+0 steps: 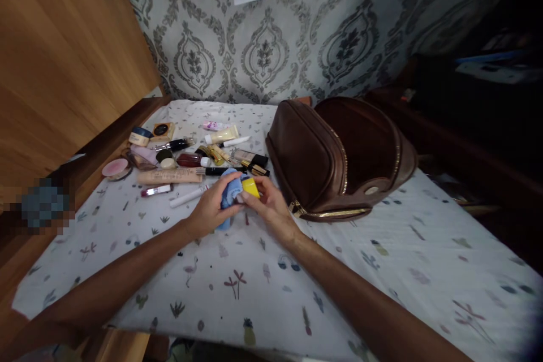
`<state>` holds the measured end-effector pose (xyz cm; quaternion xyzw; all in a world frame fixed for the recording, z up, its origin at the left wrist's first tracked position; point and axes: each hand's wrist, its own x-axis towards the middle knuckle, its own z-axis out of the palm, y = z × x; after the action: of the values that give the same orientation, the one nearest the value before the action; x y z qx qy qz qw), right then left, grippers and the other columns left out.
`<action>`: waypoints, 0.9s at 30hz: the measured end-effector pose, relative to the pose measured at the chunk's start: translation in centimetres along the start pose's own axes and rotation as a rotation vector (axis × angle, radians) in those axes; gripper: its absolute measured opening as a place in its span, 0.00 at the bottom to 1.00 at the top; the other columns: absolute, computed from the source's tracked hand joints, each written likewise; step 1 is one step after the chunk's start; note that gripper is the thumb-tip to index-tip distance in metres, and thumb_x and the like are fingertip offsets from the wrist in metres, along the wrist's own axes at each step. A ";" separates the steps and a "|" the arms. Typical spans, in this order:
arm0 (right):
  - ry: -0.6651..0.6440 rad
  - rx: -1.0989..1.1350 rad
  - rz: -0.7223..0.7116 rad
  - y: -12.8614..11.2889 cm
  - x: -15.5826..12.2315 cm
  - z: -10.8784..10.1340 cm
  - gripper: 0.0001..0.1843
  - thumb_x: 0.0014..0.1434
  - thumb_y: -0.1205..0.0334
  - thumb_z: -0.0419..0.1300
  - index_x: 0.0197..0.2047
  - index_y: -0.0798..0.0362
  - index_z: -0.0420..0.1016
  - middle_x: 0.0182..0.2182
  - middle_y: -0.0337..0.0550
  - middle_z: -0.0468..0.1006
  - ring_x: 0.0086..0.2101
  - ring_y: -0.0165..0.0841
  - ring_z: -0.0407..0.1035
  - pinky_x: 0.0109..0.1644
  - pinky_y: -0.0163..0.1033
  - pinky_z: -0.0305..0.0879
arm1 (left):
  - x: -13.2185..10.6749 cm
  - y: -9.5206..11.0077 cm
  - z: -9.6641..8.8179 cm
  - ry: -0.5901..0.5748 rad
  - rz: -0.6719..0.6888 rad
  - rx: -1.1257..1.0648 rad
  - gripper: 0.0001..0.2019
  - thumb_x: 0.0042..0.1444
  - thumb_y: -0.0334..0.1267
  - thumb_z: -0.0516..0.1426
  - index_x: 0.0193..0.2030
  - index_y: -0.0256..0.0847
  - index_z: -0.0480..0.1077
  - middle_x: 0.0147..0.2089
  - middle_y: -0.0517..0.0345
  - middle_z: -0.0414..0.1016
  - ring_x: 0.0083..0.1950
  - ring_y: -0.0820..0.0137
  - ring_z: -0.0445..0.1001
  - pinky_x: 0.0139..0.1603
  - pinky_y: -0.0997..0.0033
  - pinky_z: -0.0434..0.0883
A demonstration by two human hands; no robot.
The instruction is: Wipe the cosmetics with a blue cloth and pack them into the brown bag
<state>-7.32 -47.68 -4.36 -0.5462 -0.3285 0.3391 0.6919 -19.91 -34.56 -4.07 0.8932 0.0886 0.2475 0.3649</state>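
A wooden panel (63, 68) stands at the far left, beside the bench (382, 271), which is covered by a white printed sheet. On the sheet at about ten o'clock from the hands lies a cluster of cosmetics: a round pink compact (115, 168) at its left edge, a long beige tube (169, 176) lying flat, and small jars, tubes and lipsticks behind them.

The left forearm comes in from seven o'clock, low over the sheet. The left hand (211, 210) is turned palm inward, its grip curled around a blue cloth (229, 195) with the thumb on top. The cloth is bunched near the bench's middle and pressed against a small yellow item (251, 187) just to its right.

The right forearm enters from five o'clock. The right hand (271, 207) meets the left, its grip pinching the yellow item between thumb and fingertips.

At two o'clock, just beside the right hand, a brown zipped bag (339, 158) lies open.
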 end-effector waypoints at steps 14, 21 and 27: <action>-0.042 -0.094 -0.206 -2.9 -1.4 0.0 0.21 0.57 0.44 0.64 0.46 0.50 0.70 0.37 0.40 0.73 0.37 0.33 0.69 0.37 0.35 0.70 | 0.7 2.5 -2.2 0.057 -0.026 -0.087 0.25 0.58 0.51 0.61 0.59 0.40 0.70 0.58 0.48 0.76 0.58 0.57 0.75 0.59 0.61 0.71; 0.049 -0.220 -0.335 -5.5 -4.7 -2.1 0.21 0.57 0.52 0.67 0.51 0.50 0.70 0.46 0.44 0.77 0.43 0.36 0.74 0.48 0.41 0.73 | 1.1 5.4 -1.1 0.032 -0.023 -0.146 0.25 0.56 0.52 0.64 0.57 0.42 0.72 0.55 0.50 0.78 0.54 0.57 0.77 0.54 0.63 0.74; 0.192 -0.394 -0.478 -6.1 -7.5 -4.8 0.22 0.58 0.54 0.68 0.53 0.49 0.71 0.46 0.46 0.77 0.44 0.37 0.74 0.49 0.41 0.74 | 1.6 8.6 1.8 -0.013 -0.106 -0.290 0.21 0.56 0.51 0.64 0.52 0.41 0.72 0.47 0.55 0.80 0.46 0.63 0.78 0.46 0.70 0.76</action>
<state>-6.85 -57.51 0.05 -0.6067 -0.4400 0.0439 0.6607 -17.82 -41.28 1.40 0.8266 0.0966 0.2325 0.5033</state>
